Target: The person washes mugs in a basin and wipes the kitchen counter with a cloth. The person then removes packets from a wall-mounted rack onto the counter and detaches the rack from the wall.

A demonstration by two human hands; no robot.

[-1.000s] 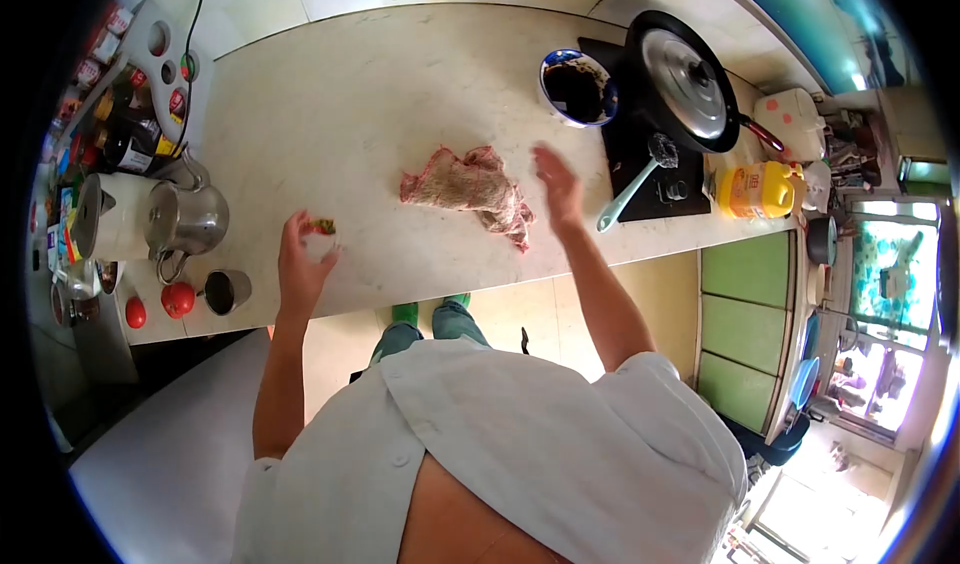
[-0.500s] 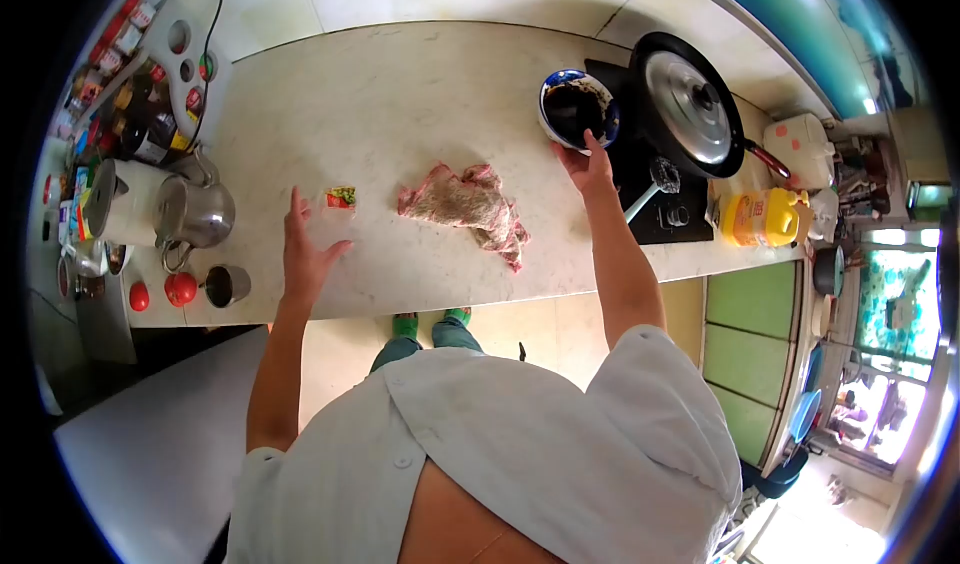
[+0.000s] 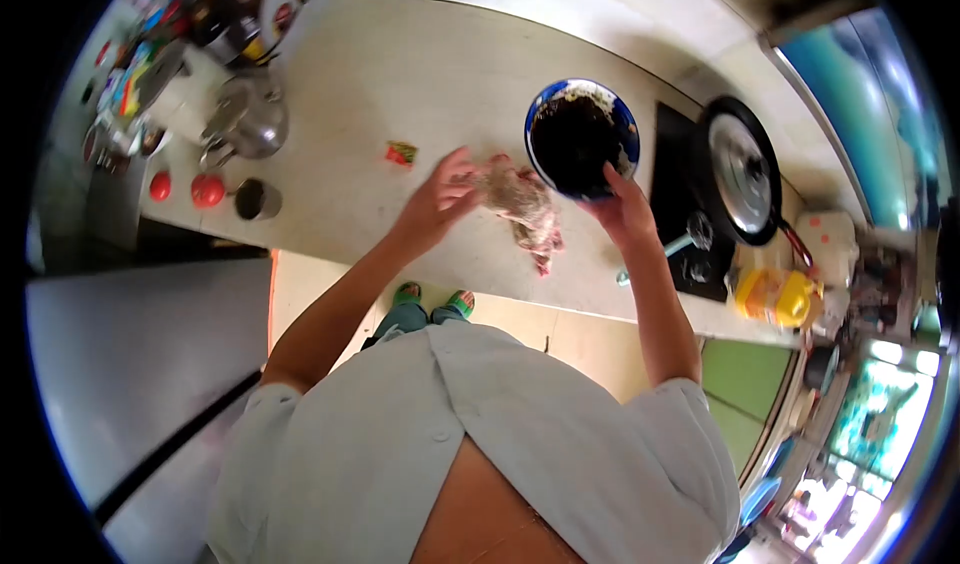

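A blue-rimmed bowl [image 3: 578,144] with dark contents is held up off the counter by my right hand [image 3: 627,207], whose thumb lies over the rim. My left hand [image 3: 440,200] is at the left end of a crumpled, stained cloth [image 3: 524,204], its fingers apart and slightly blurred; whether it touches the cloth is unclear. A small red and yellow packet [image 3: 401,154] lies on the counter [image 3: 400,64], up and to the left of my left hand.
At the right are a lidded pan [image 3: 741,171] on a black cooktop [image 3: 672,154], a green-handled scrubber [image 3: 699,231] and a yellow jug [image 3: 777,297]. At the left stand a metal kettle [image 3: 250,119], a metal cup [image 3: 257,200], red tomatoes [image 3: 207,191] and several bottles.
My right hand has taken hold of the bowl and brought it off the cooktop's side toward the cloth. My left hand has moved right, away from the packet, to the cloth. The view has turned.
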